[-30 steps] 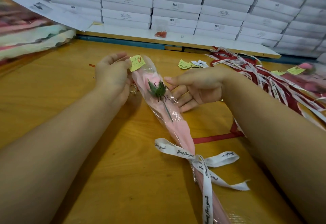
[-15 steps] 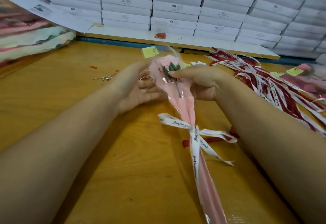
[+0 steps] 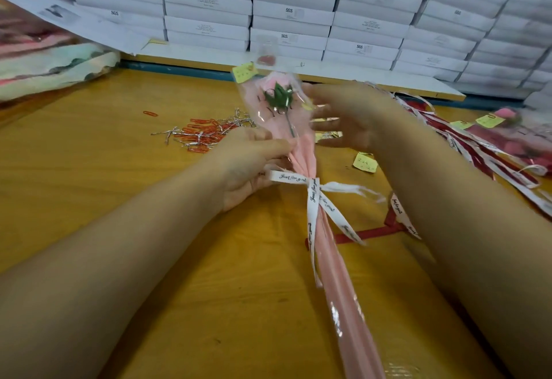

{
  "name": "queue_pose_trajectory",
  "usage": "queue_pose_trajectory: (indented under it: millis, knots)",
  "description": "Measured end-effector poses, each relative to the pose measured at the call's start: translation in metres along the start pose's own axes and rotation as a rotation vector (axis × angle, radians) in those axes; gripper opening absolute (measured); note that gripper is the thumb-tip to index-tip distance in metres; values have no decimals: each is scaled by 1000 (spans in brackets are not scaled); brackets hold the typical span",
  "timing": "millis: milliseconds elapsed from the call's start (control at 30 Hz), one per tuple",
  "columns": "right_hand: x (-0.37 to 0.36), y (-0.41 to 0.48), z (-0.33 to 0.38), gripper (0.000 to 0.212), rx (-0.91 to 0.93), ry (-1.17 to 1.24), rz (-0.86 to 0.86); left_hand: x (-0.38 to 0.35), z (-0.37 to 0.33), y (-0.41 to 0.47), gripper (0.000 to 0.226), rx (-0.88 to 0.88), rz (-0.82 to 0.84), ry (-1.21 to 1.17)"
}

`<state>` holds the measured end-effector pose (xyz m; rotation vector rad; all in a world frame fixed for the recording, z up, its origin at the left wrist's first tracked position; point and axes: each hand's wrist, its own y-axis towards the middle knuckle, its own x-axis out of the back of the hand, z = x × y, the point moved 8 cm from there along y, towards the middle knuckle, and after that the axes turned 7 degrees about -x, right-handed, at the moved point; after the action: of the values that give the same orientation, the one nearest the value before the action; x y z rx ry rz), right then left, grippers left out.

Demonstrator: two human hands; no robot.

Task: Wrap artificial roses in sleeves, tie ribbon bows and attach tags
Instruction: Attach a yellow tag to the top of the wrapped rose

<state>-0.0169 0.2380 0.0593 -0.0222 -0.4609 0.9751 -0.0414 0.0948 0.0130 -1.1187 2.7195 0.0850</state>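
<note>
A pink rose in a clear and pink sleeve (image 3: 286,121) is held upright-tilted above the wooden table, its long tail (image 3: 346,313) running toward me. A white printed ribbon bow (image 3: 316,193) is tied round its neck. A yellow tag (image 3: 244,72) is clipped at the sleeve's top left corner. My left hand (image 3: 254,163) pinches the sleeve just above the bow. My right hand (image 3: 346,118) hovers at the sleeve's right side with fingers spread and relaxed, holding nothing.
Red paper clips and silver twist ties (image 3: 206,133) lie left of the rose. Loose yellow tags (image 3: 365,165) sit behind my right hand. Red and white ribbons (image 3: 478,151) and finished roses (image 3: 513,127) lie at right. White boxes (image 3: 292,11) stack along the back.
My left hand has slid down to pinch the sleeve above the bow. My right hand has let go of the sleeve and opened beside it. The rose sits slightly farther away.
</note>
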Motion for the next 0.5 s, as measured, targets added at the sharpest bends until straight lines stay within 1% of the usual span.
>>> queue_pose_trajectory:
  millis: [67,100,167,200,267,300,367,433,500]
  knots:
    - [8,-8,13,38,54,-219,-4,13,-4,4,22,-46,-102,-2]
    - [7,-14,17,35,74,-346,41,20,-6,5,18,-76,-156,-15]
    - [-7,-27,17,35,90,-557,184,34,-10,8,9,-133,-262,-49]
    - [-14,-32,15,32,97,-646,235,39,-11,9,9,-153,-313,-60]
    - [-25,-38,11,29,123,-797,252,47,-13,9,12,-186,-398,-59]
    - [-28,-38,11,32,139,-832,236,50,-14,9,12,-200,-428,-59]
    - [-33,-39,12,35,166,-809,194,56,-16,10,12,-223,-470,-59]
    - [-37,-40,13,31,203,-753,164,58,-16,9,13,-230,-486,-60]
    - [-40,-39,14,24,246,-748,115,59,-15,10,14,-232,-487,-49]
